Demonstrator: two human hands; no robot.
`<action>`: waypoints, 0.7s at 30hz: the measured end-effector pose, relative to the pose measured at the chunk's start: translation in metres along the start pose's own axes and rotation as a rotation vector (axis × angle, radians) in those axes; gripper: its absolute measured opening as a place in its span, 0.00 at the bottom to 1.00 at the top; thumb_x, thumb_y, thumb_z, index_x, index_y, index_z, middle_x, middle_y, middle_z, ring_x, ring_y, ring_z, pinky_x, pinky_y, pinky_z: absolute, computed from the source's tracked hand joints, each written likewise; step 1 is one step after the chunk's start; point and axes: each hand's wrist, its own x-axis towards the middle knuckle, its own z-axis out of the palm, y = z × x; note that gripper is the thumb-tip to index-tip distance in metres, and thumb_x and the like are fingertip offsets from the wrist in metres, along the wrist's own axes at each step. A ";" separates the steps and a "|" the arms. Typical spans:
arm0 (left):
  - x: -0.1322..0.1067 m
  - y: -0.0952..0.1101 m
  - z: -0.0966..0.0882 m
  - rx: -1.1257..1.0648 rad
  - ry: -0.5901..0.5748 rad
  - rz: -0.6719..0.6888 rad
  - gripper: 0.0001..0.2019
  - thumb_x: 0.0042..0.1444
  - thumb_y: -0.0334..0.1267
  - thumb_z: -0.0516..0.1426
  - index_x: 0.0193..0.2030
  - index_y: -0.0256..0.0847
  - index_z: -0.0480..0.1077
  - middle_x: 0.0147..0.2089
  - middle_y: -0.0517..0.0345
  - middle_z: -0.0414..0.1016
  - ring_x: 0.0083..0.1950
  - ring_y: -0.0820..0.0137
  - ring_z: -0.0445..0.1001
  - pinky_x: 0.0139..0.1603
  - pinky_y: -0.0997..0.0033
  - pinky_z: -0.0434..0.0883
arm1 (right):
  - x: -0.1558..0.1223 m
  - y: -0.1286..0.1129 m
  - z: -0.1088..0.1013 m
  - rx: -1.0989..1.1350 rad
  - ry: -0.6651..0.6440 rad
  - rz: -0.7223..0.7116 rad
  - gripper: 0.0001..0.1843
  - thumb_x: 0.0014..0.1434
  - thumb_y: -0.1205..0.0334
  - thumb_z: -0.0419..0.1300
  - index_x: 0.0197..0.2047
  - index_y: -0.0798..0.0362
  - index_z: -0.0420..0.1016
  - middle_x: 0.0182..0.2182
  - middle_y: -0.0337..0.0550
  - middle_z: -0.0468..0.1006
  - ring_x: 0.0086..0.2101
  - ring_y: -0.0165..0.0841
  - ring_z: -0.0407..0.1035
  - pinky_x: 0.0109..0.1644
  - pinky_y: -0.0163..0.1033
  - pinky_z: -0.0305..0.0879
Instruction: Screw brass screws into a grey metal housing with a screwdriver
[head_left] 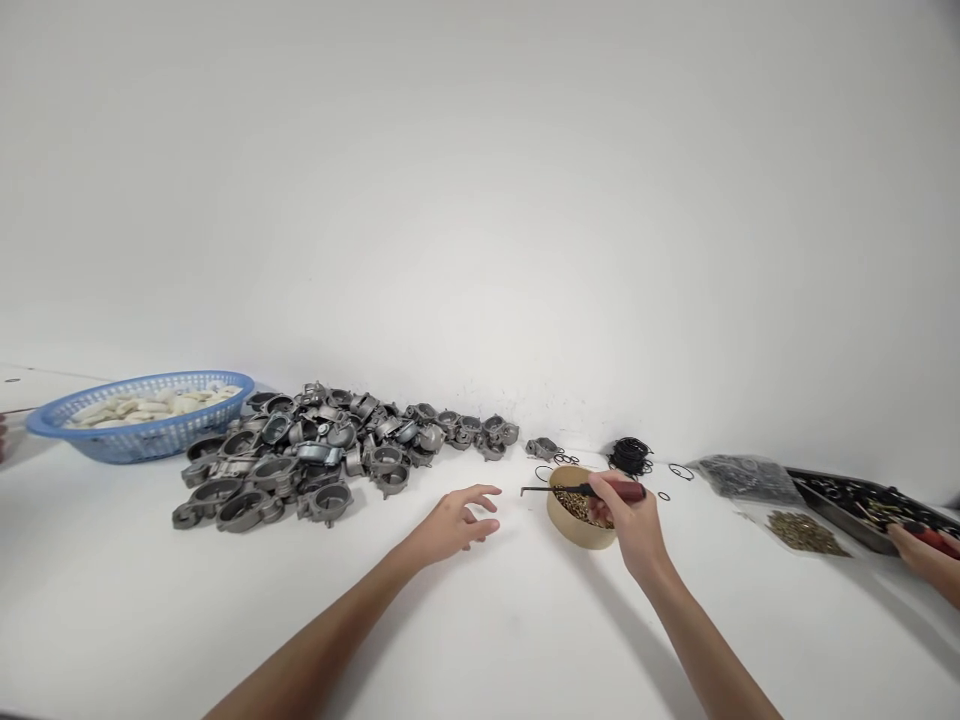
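Observation:
My right hand grips a screwdriver by its dark red handle, its black shaft pointing left. Beneath the shaft and fingers stands a round tan tub filled with small brass-coloured parts. The tool's tip sticks out past the tub's left rim. To the left, my left hand hovers with thumb and fingers apart and nothing between them. Beyond it lies a heap of grey metal castings with round openings, and one casting sits apart near the wall.
A blue plastic basket of whitish pieces stands far left. Black rings pile up behind the tub. At right are bagged dark parts, brass pieces, a dark tray and another person's hand holding a red-handled tool.

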 end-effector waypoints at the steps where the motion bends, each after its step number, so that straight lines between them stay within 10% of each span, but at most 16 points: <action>1: 0.002 -0.002 0.002 -0.082 -0.005 -0.007 0.29 0.56 0.49 0.61 0.64 0.47 0.66 0.60 0.47 0.72 0.40 0.68 0.78 0.32 0.72 0.72 | -0.004 0.001 0.005 0.014 -0.025 0.007 0.19 0.48 0.45 0.70 0.28 0.53 0.77 0.18 0.40 0.73 0.19 0.32 0.63 0.22 0.37 0.57; 9: 0.011 -0.013 0.013 -0.273 0.067 -0.052 0.22 0.49 0.51 0.67 0.42 0.32 0.79 0.41 0.42 0.83 0.40 0.59 0.83 0.35 0.68 0.77 | -0.020 0.011 0.027 0.052 -0.150 0.030 0.22 0.47 0.42 0.70 0.26 0.55 0.75 0.17 0.40 0.72 0.17 0.30 0.63 0.20 0.36 0.58; 21: 0.010 -0.018 0.006 -0.194 0.135 -0.042 0.17 0.50 0.45 0.67 0.41 0.34 0.81 0.39 0.46 0.84 0.42 0.60 0.83 0.37 0.70 0.76 | -0.019 0.009 0.026 0.113 -0.138 0.067 0.22 0.47 0.44 0.71 0.27 0.55 0.74 0.17 0.40 0.72 0.18 0.29 0.64 0.21 0.33 0.58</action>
